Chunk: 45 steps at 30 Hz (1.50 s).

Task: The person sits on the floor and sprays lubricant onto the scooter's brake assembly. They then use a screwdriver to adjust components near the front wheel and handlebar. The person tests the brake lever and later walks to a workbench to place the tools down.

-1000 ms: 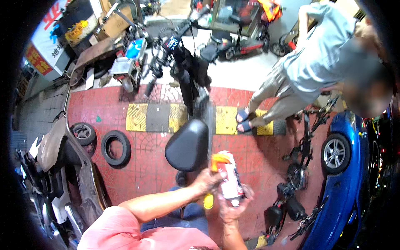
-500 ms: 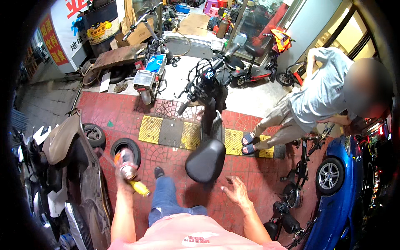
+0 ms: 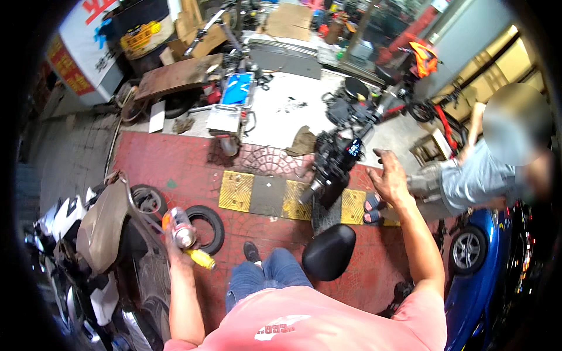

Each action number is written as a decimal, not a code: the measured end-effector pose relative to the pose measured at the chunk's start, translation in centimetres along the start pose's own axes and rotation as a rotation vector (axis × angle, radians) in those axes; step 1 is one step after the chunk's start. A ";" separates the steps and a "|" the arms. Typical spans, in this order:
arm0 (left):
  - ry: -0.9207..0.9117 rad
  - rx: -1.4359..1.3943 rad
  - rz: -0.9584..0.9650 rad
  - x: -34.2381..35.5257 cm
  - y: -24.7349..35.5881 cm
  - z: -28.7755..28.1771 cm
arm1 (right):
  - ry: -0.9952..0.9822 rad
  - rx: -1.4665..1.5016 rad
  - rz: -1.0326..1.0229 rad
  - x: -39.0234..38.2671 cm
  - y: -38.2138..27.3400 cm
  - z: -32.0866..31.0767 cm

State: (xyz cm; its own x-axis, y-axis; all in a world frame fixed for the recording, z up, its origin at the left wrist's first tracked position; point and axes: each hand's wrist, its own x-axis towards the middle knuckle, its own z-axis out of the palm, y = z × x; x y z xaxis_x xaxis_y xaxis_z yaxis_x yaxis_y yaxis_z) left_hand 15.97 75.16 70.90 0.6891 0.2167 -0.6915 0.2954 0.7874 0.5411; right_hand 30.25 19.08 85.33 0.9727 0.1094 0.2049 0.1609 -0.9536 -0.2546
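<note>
My left hand grips a silver spray can with an orange top, along with a yellow-handled tool, to the left of my legs. My right hand is raised with its fingers apart and nothing visible in them, just right of the black handlebar cluster of an electric scooter, whose small display is lit. The scooter's black seat is below the handlebar, beside my right thigh. I cannot tell whether my right fingers touch the scooter.
A person in a grey shirt stands at right, above a blue car. A parked scooter and loose tires are at left. Speed-bump strips cross the red paving; a cluttered shop entrance lies ahead.
Earlier both my hands were on the can; my left hand then carried it leftward and my right hand rose open toward the handlebar. The scooter appears further right; the other person has shifted.
</note>
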 end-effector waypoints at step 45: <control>0.560 1.128 0.075 60.8 46.2 -2.4 | -0.428 0.461 -0.213 72.2 -63.0 51.6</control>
State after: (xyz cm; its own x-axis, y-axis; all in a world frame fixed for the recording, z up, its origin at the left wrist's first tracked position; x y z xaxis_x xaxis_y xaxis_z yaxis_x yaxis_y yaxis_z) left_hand 69.90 126.16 52.72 0.4362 0.6709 -0.5997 0.8571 -0.1069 0.5039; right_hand 99.02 101.51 67.41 0.8770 0.4747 -0.0742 0.3194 -0.6914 -0.6481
